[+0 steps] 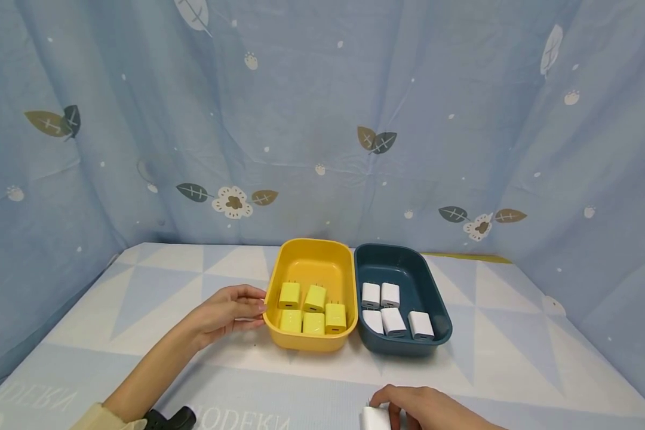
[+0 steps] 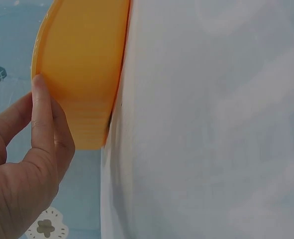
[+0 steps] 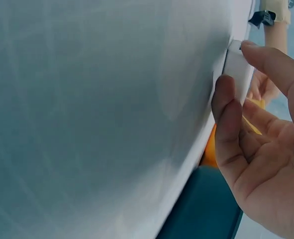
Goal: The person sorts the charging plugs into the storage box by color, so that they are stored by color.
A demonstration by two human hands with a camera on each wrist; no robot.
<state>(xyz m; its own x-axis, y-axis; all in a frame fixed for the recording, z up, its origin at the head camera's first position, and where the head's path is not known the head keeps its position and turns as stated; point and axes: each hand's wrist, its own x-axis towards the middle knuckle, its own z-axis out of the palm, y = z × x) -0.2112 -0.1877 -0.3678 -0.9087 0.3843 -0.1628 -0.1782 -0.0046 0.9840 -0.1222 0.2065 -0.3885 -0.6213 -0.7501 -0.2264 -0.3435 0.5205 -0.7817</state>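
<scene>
Near the bottom edge of the head view, my right hand pinches a white charger plug between thumb and fingers. The right wrist view shows this white block close against the tabletop. My left hand touches the left side of a yellow bin, its fingers extended against the rim and outer wall. Several yellow charger plugs sit in that bin. Just right of it stands a dark blue bin with several white charger plugs inside.
Both bins stand side by side on a patterned cloth covering the table. Behind them hangs a blue curtain with leaf and flower prints. A black strap is on the left wrist.
</scene>
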